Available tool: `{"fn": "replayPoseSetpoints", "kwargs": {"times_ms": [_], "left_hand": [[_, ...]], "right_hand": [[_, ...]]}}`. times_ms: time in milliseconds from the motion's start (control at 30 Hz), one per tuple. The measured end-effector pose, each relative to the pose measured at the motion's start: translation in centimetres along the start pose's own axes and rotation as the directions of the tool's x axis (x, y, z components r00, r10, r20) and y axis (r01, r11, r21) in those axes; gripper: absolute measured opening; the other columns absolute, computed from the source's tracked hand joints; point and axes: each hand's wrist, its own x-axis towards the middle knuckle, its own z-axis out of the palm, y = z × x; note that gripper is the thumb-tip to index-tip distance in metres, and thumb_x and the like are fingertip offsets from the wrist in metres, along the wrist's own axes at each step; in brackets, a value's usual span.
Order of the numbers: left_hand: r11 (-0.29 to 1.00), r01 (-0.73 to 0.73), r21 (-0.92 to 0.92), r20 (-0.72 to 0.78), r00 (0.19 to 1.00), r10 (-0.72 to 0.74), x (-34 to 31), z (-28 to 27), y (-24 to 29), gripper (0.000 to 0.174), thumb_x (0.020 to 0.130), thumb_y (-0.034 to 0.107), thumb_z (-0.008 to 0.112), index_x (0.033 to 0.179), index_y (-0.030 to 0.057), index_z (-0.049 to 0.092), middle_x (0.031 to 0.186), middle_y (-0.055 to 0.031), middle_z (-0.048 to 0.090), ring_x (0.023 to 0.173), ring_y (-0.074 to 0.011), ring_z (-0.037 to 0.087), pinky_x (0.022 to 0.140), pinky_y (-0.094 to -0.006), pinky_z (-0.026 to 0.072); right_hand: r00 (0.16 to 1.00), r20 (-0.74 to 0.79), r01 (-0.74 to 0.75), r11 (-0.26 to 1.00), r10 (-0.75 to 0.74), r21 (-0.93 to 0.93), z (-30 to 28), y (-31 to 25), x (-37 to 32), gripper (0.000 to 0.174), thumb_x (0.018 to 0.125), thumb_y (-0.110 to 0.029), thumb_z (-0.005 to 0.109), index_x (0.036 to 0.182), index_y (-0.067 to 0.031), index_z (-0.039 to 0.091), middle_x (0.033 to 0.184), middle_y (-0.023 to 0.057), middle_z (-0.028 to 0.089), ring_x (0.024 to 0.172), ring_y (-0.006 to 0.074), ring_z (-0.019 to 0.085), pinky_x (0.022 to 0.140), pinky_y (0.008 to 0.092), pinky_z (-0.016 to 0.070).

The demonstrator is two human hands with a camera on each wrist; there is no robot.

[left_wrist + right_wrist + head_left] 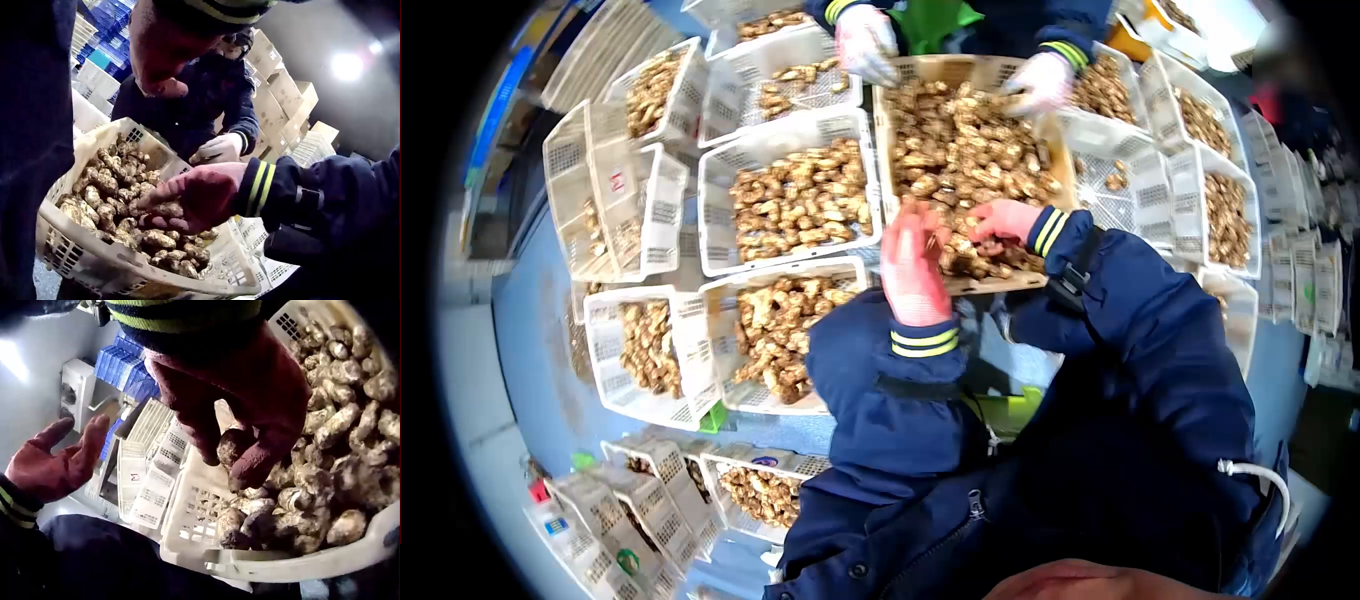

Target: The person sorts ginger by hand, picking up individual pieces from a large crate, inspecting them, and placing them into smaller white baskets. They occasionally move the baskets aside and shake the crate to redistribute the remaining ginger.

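Observation:
A pale plastic crate (998,284) full of stubby brown-and-white mushrooms (970,140) stands in front of me. My right hand (1005,222), in a pink glove, is low over its near part. In the right wrist view that right hand (244,400) pinches one mushroom (231,447) between thumb and fingers, above the others. My left hand (915,265), gloved alike, is raised at the crate's near left edge. Seen in the right wrist view, the left hand (59,462) has its fingers apart and nothing in them.
Across the crate, another person's white-gloved hands (866,45) reach its far side. More crates of mushrooms stand left, such as one white crate (720,240), and others right, including a sparsely filled crate (1125,205). Cardboard boxes (275,94) are stacked behind the other person.

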Motion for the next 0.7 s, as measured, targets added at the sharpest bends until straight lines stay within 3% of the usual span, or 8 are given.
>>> {"fn": "replayPoseSetpoints", "kwargs": {"times_ms": [67,133,200,267,467,600,667,700], "left_hand": [[0.999,-0.003,-0.048,-0.009,1.0,0.003,-0.1,0.1,0.2,0.038,0.088,0.025,0.05,0.117,0.002,0.043,0.112,-0.0116,0.052,0.099,-0.0203,0.052,0.083,-0.0325,0.0435],[1.0,0.006,-0.021,-0.004,1.0,-0.006,-0.3,0.4,0.8,0.039,0.088,0.027,0.049,0.117,0.0006,0.043,0.114,-0.0135,0.05,0.103,-0.0229,0.05,0.086,-0.0332,0.0417],[0.999,0.01,-0.039,-0.008,1.0,-0.01,-0.1,0.4,0.9,0.039,0.089,0.027,0.048,0.117,0.0004,0.043,0.114,-0.0137,0.05,0.103,-0.0229,0.05,0.087,-0.0336,0.0413],[0.998,-0.008,-0.065,0.018,1.0,0.009,0.0,0.2,0.9,0.04,0.088,0.027,0.049,0.118,0.0001,0.042,0.114,-0.0138,0.05,0.103,-0.0229,0.05,0.087,-0.034,0.0415],[0.996,0.018,-0.089,0.016,1.0,-0.017,-0.3,0.6,1.1,0.038,0.088,0.027,0.049,0.113,-0.0008,0.044,0.112,-0.0142,0.051,0.098,-0.0229,0.053,0.084,-0.0343,0.0431],[0.997,-0.004,-0.082,0.024,1.0,0.006,-0.3,0.5,1.2,0.036,0.088,0.025,0.05,0.112,-0.0019,0.046,0.109,-0.0155,0.053,0.096,-0.0223,0.055,0.082,-0.0339,0.0449],[0.996,-0.002,-0.086,0.043,0.999,0.006,-0.2,0.6,1.0,0.036,0.088,0.025,0.049,0.112,-0.002,0.046,0.11,-0.0158,0.053,0.096,-0.0225,0.055,0.081,-0.0333,0.0458],[0.994,0.007,-0.105,0.061,0.998,0.0,-0.2,0.4,0.7,0.036,0.088,0.025,0.049,0.112,-0.0021,0.046,0.11,-0.0159,0.053,0.095,-0.0229,0.055,0.08,-0.0329,0.0463]], "right_hand": [[0.983,-0.106,0.128,0.977,-0.147,-0.172,1.5,-3.1,1.6,0.036,0.071,-0.017,0.066,0.103,-0.0022,0.059,0.064,0.0036,0.054,0.058,0.0095,0.048,0.056,0.0247,0.043],[0.951,-0.223,0.3,0.803,-0.212,0.515,4.1,-7.7,2.6,0.036,0.079,-0.019,0.059,0.108,-0.0019,0.05,0.093,0.0042,0.055,0.083,0.0143,0.054,0.074,0.0334,0.0472],[0.85,-0.189,0.502,0.648,-0.492,0.573,2.5,-10.9,6.7,0.03,0.084,-0.019,0.052,0.11,-0.0039,0.045,0.099,0.0072,0.052,0.091,0.0208,0.053,0.08,0.0359,0.0459],[0.807,-0.363,0.57,0.454,-0.465,0.685,3.1,-13.4,6.7,0.028,0.084,-0.02,0.052,0.105,-0.0025,0.046,0.096,0.0116,0.054,0.088,0.0248,0.055,0.081,0.0381,0.0458],[0.914,-0.149,0.397,0.754,-0.378,0.522,2.8,-10.0,4.1,0.027,0.084,-0.012,0.049,0.108,0.0008,0.05,0.091,0.0128,0.06,0.076,0.0205,0.06,0.064,0.0292,0.0515],[0.797,-0.496,0.531,0.793,-0.345,0.3,-2.2,-7.6,3.1,0.024,0.083,-0.008,0.047,0.103,0.0031,0.052,0.086,0.0138,0.061,0.071,0.0183,0.061,0.059,0.0268,0.0504],[0.812,-0.439,0.476,0.871,-0.384,0.119,-6.0,-5.5,3.3,0.025,0.081,-0.016,0.048,0.1,-0.0023,0.057,0.092,0.0135,0.062,0.076,0.0214,0.062,0.063,0.0321,0.0497],[0.762,-0.515,-0.021,0.779,-0.394,-0.627,-7.3,-4.2,2.6,0.032,0.079,-0.023,0.052,0.105,-0.0065,0.057,0.088,0.0105,0.062,0.074,0.0147,0.059,0.062,0.0282,0.047]]}}
